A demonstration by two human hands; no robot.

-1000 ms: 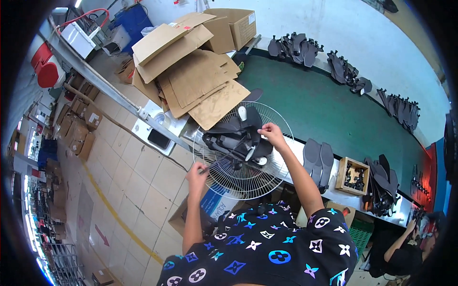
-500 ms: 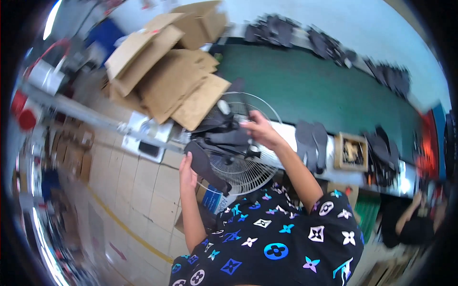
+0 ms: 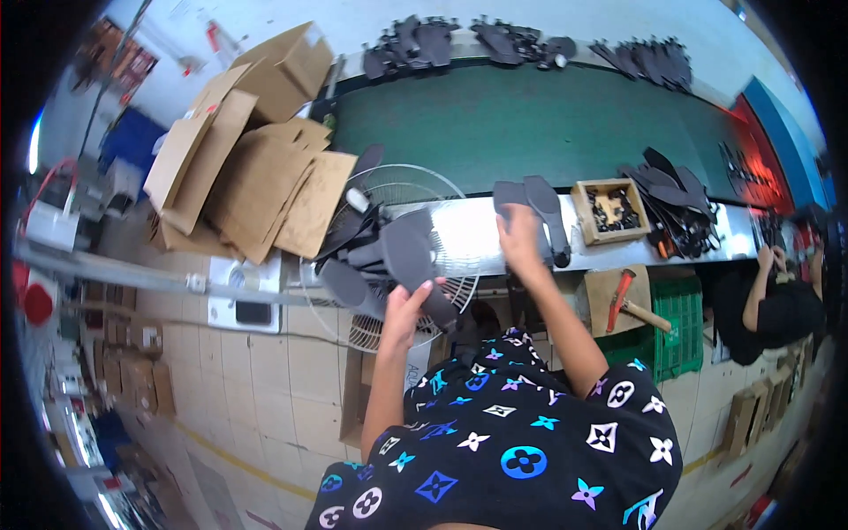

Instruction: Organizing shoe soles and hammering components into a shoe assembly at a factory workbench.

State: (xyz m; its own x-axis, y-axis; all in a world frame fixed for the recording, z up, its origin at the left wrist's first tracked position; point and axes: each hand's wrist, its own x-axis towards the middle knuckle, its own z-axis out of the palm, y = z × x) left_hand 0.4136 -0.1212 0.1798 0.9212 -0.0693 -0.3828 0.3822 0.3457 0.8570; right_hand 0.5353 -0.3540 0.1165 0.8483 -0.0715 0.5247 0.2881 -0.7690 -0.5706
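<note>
Low at the left centre, my left hand [image 3: 405,311] is closed round the narrow end of a dark grey shoe sole [image 3: 409,249], its broad end tilted up. Under it, a round white wire fan guard [image 3: 364,332] serves as a basket, with more dark soles [image 3: 346,284] heaped inside. To the right, my right hand [image 3: 523,238] is closed over the left one of two soles side by side on the metal table edge [image 3: 468,231]. That hand is slightly blurred and hides the lower part of this sole; its neighbour [image 3: 548,212] lies free beside it.
A wooden box [image 3: 608,212] of small black parts and a pile of soles [image 3: 676,199] stand further right. Beyond lies a green belt [image 3: 539,115]; cardboard [image 3: 265,181] is stacked left. A hammer [image 3: 623,300] rests below the edge. Another person [image 3: 764,309] works at right.
My view has turned to the right. My right hand has gone from above the fan guard to the pair of soles; my left hand has brought its sole over the heap.
</note>
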